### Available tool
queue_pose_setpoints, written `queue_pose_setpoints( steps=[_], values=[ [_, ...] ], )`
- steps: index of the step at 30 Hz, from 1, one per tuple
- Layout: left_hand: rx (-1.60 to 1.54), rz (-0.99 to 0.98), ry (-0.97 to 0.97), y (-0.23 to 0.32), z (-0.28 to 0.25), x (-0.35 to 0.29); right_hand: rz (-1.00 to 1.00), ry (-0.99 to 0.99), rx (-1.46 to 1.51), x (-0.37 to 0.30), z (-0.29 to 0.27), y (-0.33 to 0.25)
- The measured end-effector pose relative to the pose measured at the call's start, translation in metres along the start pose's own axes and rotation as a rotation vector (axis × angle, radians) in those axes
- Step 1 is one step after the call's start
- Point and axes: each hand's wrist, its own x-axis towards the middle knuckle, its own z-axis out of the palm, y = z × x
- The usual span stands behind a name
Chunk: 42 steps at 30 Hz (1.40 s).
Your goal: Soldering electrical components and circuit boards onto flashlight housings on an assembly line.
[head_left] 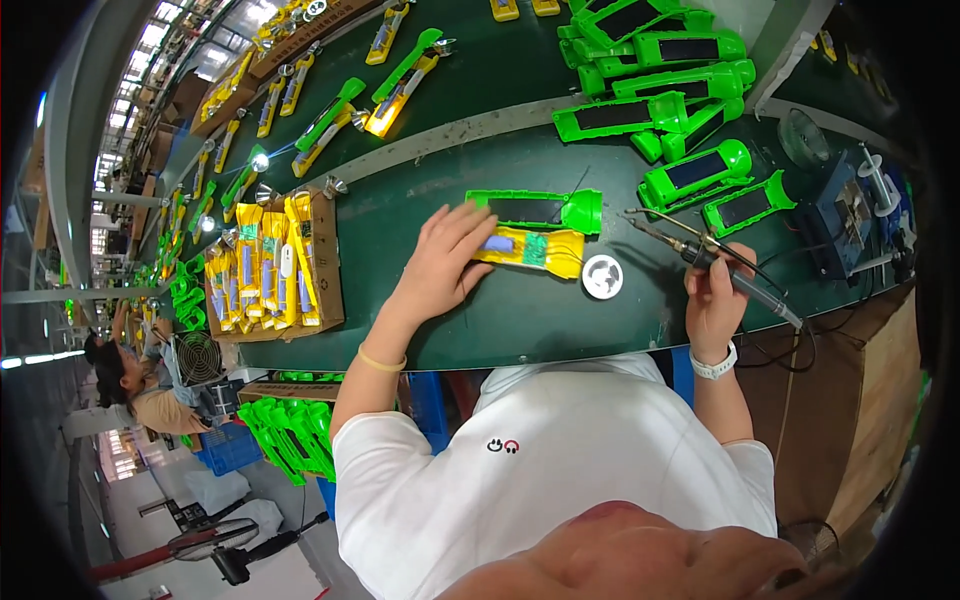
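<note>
My left hand [448, 258] lies over the left end of a yellow flashlight housing [558, 254], its thumb along the near edge and its fingers at the far side. Inside that housing are a blue-purple part and a green circuit board. Just beyond it, a bright green shell with a dark panel [525, 209] touches my fingertips. My right hand [715, 290] is closed around a soldering iron [698, 252], whose tip points left, above the table and apart from the housing. A round silver reflector [602, 277] sits at the housing's right end.
A cardboard box [325, 262] of yellow housings stands at the left. Green shells [690, 110] are piled at the far right, near a blue soldering station [835, 215] and a solder spool [880, 185]. Flashlight parts line the bench beyond a rail [440, 143]. Another person [150, 375] works far left.
</note>
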Motion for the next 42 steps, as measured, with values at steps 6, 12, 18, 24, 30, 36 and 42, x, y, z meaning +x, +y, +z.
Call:
queue_pose_setpoints(
  steps=[6,12,18,24,30,36,42],
  values=[
    [-0.007,0.144,0.271,0.032,0.026,0.007,0.107,0.019,0.031,-0.004,0.022,0.004],
    [-0.356,-0.078,0.293,0.023,0.029,0.019,0.168,-0.138,0.023,0.002,0.047,0.011],
    [-0.372,-0.106,0.119,0.017,0.018,0.023,0.149,-0.245,-0.047,0.001,0.043,0.029],
    [-0.340,-0.141,0.104,0.020,0.015,0.023,0.147,-0.282,-0.151,-0.005,0.037,0.031],
    [-0.406,-0.181,0.084,0.016,0.015,0.021,0.169,-0.322,-0.175,-0.005,0.042,0.035],
    [-0.385,-0.171,0.071,0.017,0.015,0.022,0.219,-0.365,-0.192,-0.002,0.049,0.033],
    [-0.358,-0.147,0.127,0.016,0.020,0.021,0.222,-0.364,-0.220,-0.003,0.051,0.034]
  ],
)
